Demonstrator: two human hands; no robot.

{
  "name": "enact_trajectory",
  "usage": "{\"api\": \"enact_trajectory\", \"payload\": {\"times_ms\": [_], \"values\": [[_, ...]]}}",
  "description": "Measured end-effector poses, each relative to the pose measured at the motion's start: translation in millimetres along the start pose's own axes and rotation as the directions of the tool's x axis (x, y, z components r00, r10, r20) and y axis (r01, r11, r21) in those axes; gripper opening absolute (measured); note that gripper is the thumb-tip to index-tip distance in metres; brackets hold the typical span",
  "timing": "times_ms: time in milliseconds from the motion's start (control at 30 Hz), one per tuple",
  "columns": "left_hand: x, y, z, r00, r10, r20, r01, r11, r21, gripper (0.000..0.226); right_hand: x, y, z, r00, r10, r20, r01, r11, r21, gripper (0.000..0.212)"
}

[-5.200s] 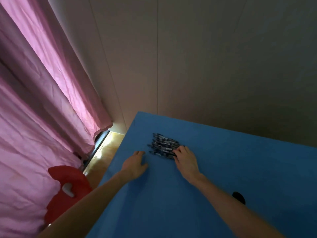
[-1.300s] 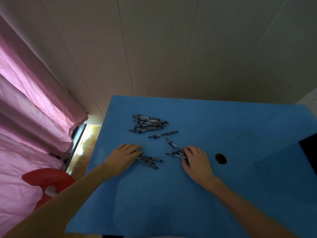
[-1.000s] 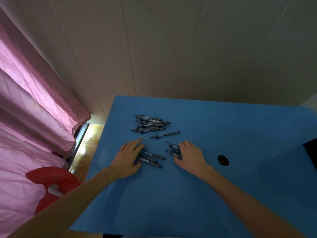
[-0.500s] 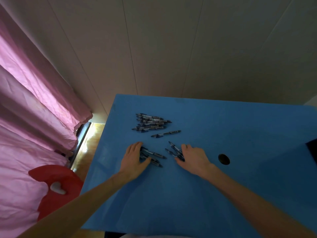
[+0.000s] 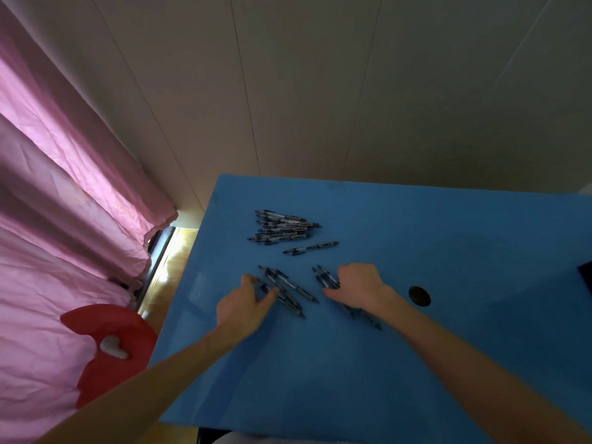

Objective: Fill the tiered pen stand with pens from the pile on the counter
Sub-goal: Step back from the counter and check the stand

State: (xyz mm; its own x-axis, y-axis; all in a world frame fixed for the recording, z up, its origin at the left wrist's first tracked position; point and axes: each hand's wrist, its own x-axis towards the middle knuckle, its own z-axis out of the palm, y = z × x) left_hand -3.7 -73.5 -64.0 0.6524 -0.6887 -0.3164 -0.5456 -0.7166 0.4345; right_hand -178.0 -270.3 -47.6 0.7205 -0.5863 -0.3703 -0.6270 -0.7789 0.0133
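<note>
No pen stand was visible; dark pens in a far pile (image 5: 285, 227) remained on the blue table (image 5: 416, 363). Left hand (image 5: 242, 304) and right hand (image 5: 360, 288) lay flat, grip spread, over small pen clusters.

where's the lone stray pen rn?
Head view: the single pen lies alone on the blue counter, between the main pile and the right hand.

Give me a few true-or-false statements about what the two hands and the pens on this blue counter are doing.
1. Each hand rests on its own small bunch of pens. True: left hand, right hand.
2. The main pile of dark pens lies beyond both hands. True.
3. The round dark hole in the blue counter is left of the left hand. False: it is right of the right hand.
4. A tiered pen stand stands among the pens. False: none shows.
</note>
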Motion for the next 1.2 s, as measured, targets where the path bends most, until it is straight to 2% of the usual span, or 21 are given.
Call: {"api": "enact_trajectory", "payload": {"times_ms": [233,400,567,700,833,933,1000,1067,1133,1200], "values": [[24,43,-7,0.999,0.038,0.03,-0.044,0.962,0.271,0.106,0,5,-8,0.992,0.049,0.112,-0.051,0.999,0.015,0.058],[39,61,-2,0.997,0.073,0.034,-0.081,0.914,0.397,0.11,-5,13,-9,0.973,0.055,0.224,-0.053,0.998,-0.016,0.058],[37,58,4,0.999,0.04,0.025,-0.046,0.953,0.298,0.099,-14,16,0,0.967,0.022,0.255,-0.025,1.0,0.008,0.047],[29,50,13,0.998,0.054,0.013,-0.055,0.972,0.23,0.071,-18,10,-2,0.985,0.013,0.173,-0.003,0.998,-0.057,0.05],[19,45,17,0.995,0.079,0.067,-0.089,0.982,0.166,0.047,-15,3,-2,0.991,-0.023,0.129,0.018,0.999,0.045,0.056],[13,37,18,0.987,0.114,0.117,-0.128,0.984,0.123,0.031,-19,1,2,0.987,-0.075,0.14,0.066,0.996,0.066,0.044],[9,33,17,0.977,0.15,0.15,-0.165,0.982,0.093,0.02,-24,-2,6,0.989,-0.1,0.113,0.096,0.994,0.046,0.027],[6,31,17,0.973,0.155,0.172,-0.165,0.985,0.045,0.017,-28,-4,12,0.993,-0.099,0.061,0.097,0.995,0.033,0.019],[3,29,18,0.971,0.12,0.207,-0.112,0.992,-0.05,0.014,-27,-1,20,0.998,-0.06,0.009,0.059,0.992,0.11,0.023],[3,29,18,0.957,0.089,0.276,-0.03,0.977,-0.213,0.011,-28,6,27,0.999,0.025,-0.021,-0.018,0.956,0.292,0.029]]}}
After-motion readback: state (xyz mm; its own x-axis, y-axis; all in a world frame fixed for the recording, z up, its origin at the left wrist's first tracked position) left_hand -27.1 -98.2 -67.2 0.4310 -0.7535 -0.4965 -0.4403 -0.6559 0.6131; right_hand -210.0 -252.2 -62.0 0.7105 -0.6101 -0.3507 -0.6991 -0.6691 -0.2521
